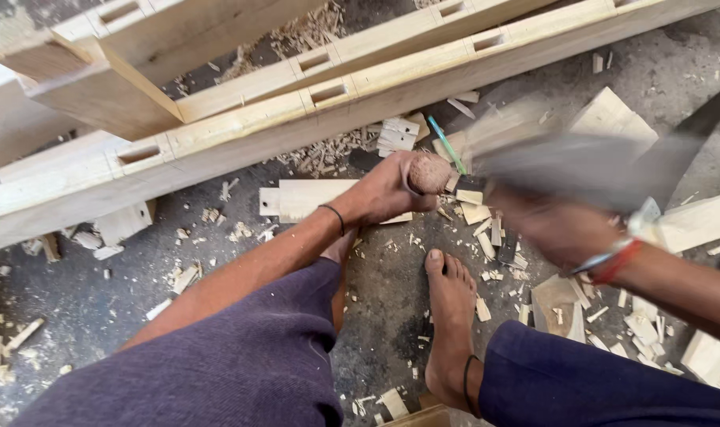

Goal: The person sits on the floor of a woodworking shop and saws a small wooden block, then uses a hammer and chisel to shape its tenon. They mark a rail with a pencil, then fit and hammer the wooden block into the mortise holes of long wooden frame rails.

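Note:
My left hand (pixel 391 190) is wrapped around a chisel whose rounded wooden handle top (pixel 429 172) sticks out of the fist. The chisel points down at a small pale wood block (pixel 470 198) on the floor. My right hand (pixel 557 225), blurred by motion, grips a mallet-like striking tool (pixel 581 162) that smears across the view just right of the chisel handle. A dark band sits on my left wrist and red and pale bands on the right. My bare foot (pixel 448 300) rests on the floor just below the block.
Long pale timber beams (pixel 241 134) with rectangular mortise slots lie across the top. A flat wooden piece (pixel 304 198) lies behind my left hand. Wood chips and offcuts (pixel 494 237) litter the grey concrete floor, with larger blocks (pixel 692 221) at the right. A green pencil (pixel 447 144) lies near the beams.

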